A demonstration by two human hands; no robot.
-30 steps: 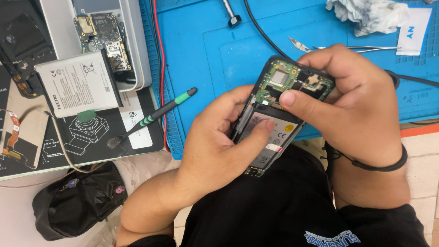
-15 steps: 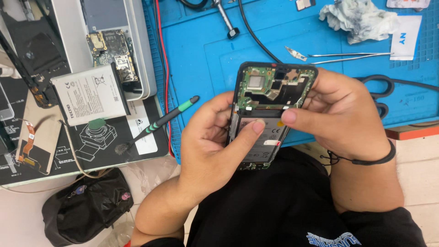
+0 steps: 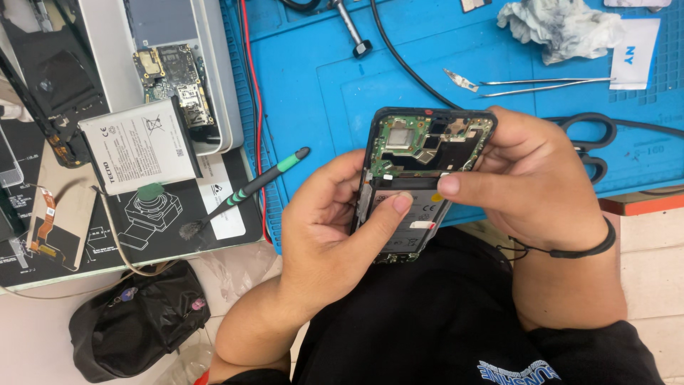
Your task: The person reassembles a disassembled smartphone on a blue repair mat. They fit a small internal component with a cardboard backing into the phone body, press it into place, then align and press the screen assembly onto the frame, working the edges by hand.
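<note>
Head view, single entry.

Item held: opened phone (image 3: 417,182), back cover off, green circuit board exposed in its upper half, battery in the lower half. It sits above the person's lap, over the near edge of the blue work mat (image 3: 320,85). Long axis runs roughly away from the body, top end tilted slightly to the right; both hands touch it, one on each long side.

Left hand (image 3: 328,235): wrapped around the phone's left edge from beneath, thumb laid across the battery, tip pressing near its upper edge.

Right hand (image 3: 534,178): cupping the right edge and upper corner, thumb reaching inward to the seam between board and battery. The two thumb tips lie near each other, not touching. A black band circles this wrist.

Surroundings: green-handled brush (image 3: 246,192) on the black mat to the left; loose battery (image 3: 139,146) and bare circuit board (image 3: 171,78) further left; tweezers (image 3: 541,84), crumpled cloth (image 3: 563,25), scissors (image 3: 595,146) on the blue mat beyond; black bag (image 3: 132,324) on the floor.
</note>
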